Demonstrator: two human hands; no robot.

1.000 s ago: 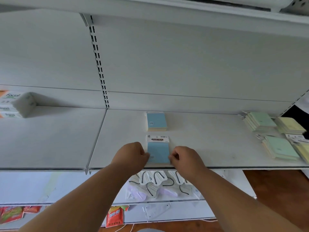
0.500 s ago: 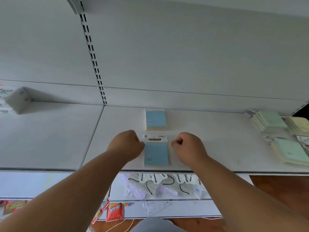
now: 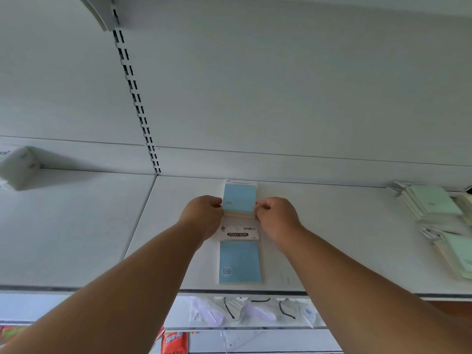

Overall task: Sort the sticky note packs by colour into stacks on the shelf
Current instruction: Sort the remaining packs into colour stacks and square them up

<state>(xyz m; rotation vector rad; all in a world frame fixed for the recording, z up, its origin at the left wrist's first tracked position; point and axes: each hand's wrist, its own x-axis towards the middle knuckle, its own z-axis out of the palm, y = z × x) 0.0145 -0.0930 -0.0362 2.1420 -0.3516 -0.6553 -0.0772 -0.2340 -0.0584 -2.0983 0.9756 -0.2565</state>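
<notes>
Two blue sticky note packs lie in a line on the white shelf (image 3: 332,251). The far blue stack (image 3: 239,199) sits near the back wall; my left hand (image 3: 203,215) pinches its left edge and my right hand (image 3: 277,217) pinches its right edge. The near blue pack (image 3: 240,261), with a white "STICKY NOTE" header, lies flat by the shelf's front edge, untouched. Green packs (image 3: 431,203) are piled at the far right.
A white tissue box (image 3: 19,167) stands at the left on the neighbouring shelf board. More pale green and yellowish packs (image 3: 457,256) lie at the right edge. Bagged goods (image 3: 229,312) hang on the shelf below. A slotted upright (image 3: 135,98) runs up the back wall.
Both hands let go of the near blue pack and moved back to the far blue stack, now pinching its sides. The camera has tilted and moved closer.
</notes>
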